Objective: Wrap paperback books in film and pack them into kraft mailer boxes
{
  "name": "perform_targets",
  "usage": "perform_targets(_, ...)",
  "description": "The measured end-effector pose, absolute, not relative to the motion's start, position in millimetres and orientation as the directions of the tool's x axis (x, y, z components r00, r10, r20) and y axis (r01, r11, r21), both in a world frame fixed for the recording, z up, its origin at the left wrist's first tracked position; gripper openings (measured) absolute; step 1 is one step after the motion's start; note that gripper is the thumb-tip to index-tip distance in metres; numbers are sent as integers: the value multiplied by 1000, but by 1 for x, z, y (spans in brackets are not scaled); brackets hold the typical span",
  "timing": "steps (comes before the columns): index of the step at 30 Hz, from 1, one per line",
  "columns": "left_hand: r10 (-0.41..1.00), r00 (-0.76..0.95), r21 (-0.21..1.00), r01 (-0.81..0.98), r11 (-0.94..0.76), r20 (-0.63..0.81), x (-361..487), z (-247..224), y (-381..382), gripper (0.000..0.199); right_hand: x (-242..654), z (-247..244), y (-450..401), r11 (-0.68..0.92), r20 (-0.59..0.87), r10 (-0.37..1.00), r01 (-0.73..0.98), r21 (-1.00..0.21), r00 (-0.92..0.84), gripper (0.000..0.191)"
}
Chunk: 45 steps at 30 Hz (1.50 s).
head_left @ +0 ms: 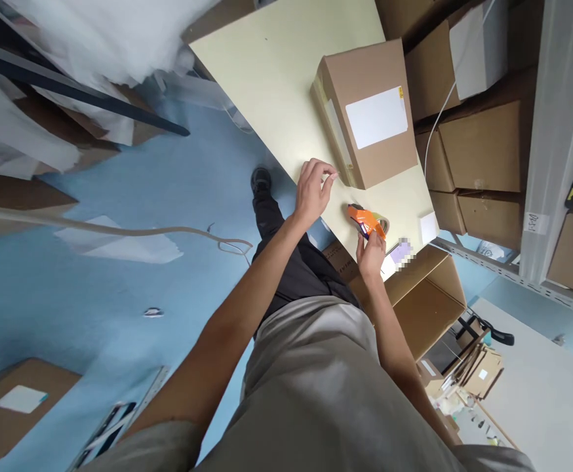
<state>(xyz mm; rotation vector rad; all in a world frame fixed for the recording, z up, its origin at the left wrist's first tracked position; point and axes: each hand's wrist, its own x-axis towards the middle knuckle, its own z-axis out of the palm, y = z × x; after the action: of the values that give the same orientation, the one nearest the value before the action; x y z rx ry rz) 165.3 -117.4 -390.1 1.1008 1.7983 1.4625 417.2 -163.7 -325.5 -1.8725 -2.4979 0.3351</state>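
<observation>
My right hand (372,257) is closed on an orange tape dispenser (365,219), which carries a roll of yellowish tape (381,223). The dispenser is just above the pale tabletop (286,98) or resting on it; I cannot tell which. Beside the lower corner of a taped cardboard box (385,72), my left hand (312,191) has thumb and fingertips drawn together. Whatever lies in that pinch is too small to make out. On one face of the box is a white label (377,118), and tape runs along its near side.
A phone-like item (398,252), partly pixelated, and a small white block (428,227) lie on the table. An open carton (429,301) stands below its edge. Shelves with cardboard boxes (480,144) rise at right. On the blue floor, a cable (178,229) stretches at left.
</observation>
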Motion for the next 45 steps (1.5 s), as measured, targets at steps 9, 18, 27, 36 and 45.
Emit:
perform_targets(9,805,-588,962,257,95,78,180,-403,-102,46,402,-346,-165,210,-154,965,977,-32,-212,33)
perform_targets(18,717,-692,993,6,121,-84,202,-403,-74,47,390,-353,-167,191,-113,975,981,-30,-193,38)
perform_targets(27,568,-750,941,-267,209,-339,255,-358,-76,67,390,-352,-177,133,-181,973,990,-50,-140,41)
perform_targets(36,768,-567,953,-224,204,-298,224,-368,-83,75,369,-338,-180,197,-241,944,972,-127,-223,37)
perform_targets(45,887,-374,962,-146,233,-271,139,-371,-89,88,310,-338,-178,262,-367,870,939,-224,-330,31)
